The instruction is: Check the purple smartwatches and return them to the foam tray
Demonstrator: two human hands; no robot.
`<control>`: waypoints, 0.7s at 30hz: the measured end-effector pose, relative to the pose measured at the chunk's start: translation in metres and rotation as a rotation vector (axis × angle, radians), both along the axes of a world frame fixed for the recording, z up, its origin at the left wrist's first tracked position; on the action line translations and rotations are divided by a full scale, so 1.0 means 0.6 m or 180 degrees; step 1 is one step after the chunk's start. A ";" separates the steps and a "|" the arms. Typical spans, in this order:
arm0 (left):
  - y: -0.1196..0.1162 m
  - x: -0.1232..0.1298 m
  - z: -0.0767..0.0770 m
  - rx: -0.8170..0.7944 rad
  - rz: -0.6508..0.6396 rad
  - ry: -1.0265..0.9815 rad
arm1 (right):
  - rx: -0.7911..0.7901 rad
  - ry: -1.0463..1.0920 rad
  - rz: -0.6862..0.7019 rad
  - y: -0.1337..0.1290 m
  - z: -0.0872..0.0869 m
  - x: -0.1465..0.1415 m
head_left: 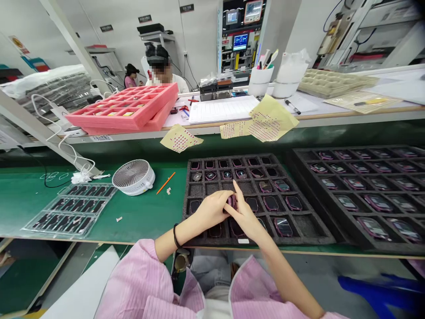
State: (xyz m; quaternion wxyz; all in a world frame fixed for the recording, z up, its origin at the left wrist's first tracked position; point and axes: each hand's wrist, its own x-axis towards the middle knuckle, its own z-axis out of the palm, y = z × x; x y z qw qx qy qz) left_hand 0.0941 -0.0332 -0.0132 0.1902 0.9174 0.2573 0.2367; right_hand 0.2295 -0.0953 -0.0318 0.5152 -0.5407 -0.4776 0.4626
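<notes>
Two bare hands meet at the lower centre of the frame, over a dark foam tray [307,226]: the left hand [212,207] closes around a purple-rimmed watch [231,201], while the right hand [245,215] meets it with index finger outstretched; whether the right also grips is hidden. More watches sit in the tray's compartments, and a second foam tray [352,230] stands just beside it at right. A white fan [133,177], an orange pencil [166,183] and paper scraps [168,190] lie left of centre; a clear plastic tray [94,218] of dark pieces is farther left, near a slanting post hung with white cables [84,164]. Beyond the hands, a shelf [206,131] crosses the frame, bearing pink foam trays [109,122], and yellow sheets [274,118] with red dots overhang its edge. Wall signs [145,19] and a shelf label [101,138] are too small to read. The table's near edge runs just below the trays; green tabletop [166,212] opens between fan and tray.
</notes>
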 end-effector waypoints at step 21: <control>-0.002 -0.032 0.020 -0.0500 -0.0532 -0.0418 | -0.0695 0.1712 0.0530 0.009 0.016 0.009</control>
